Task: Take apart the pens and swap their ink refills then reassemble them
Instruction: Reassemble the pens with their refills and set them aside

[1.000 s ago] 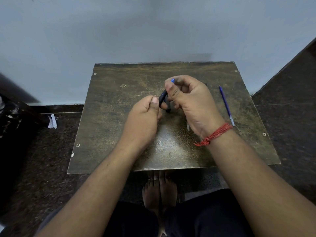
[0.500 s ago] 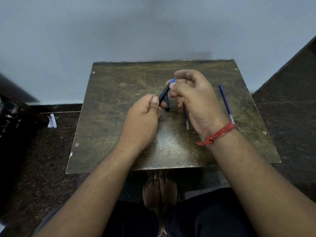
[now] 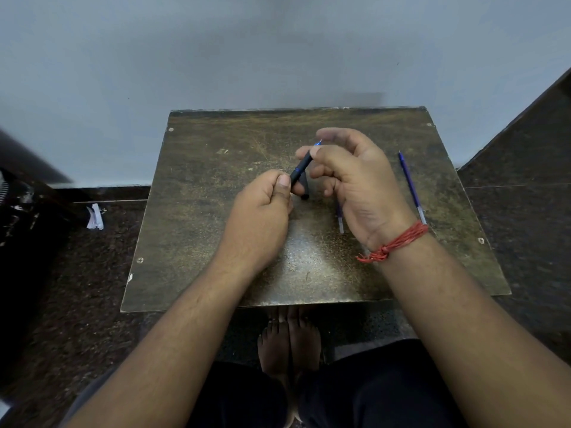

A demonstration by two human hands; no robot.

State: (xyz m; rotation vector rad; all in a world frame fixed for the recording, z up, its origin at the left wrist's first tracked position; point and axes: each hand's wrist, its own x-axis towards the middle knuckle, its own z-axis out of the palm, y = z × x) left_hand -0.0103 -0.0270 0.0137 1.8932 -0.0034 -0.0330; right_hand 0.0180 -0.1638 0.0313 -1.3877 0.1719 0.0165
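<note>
Over worn table (image 3: 197, 217), both hands pinch black pen barrel (image 3: 300, 168), blue-tipped.

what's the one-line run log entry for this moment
left hand: grips black pen barrel | right hand: at its blue tip | blue ink refill: lying on worn brown table

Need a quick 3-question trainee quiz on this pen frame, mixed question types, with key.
1. True or false: the black pen is lying flat on the table.
2. Which hand wears the red thread? A) left hand B) right hand C) neither
3. Fill in: a loose blue refill lies on the table to the ___ of the right hand.

Key:
1. False. Both hands hold it above the table, the left hand at its lower end, blue tip up.
2. B
3. right
</note>
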